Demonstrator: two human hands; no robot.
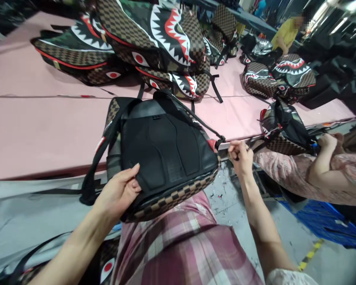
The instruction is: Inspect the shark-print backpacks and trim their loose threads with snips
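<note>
Backpack, back panel upward, lying over the lap with its far end at the table; left grip clamped on its near left corner, thumb over the panel; right grip just off the opposite side, fingers curled together, cannot tell whether they hold anything; webbing strap ends just beside the right grip; padded shoulder strap loops down left of the left grip; est. handling: light for its bulk, panel padded and springy, sides soft, smooth facing slightly slippery, not fragile; best hold: checkered bottom edge, right of the left grip; beyond both grips, pink table bearing stacked shark-mouth bags.
</note>
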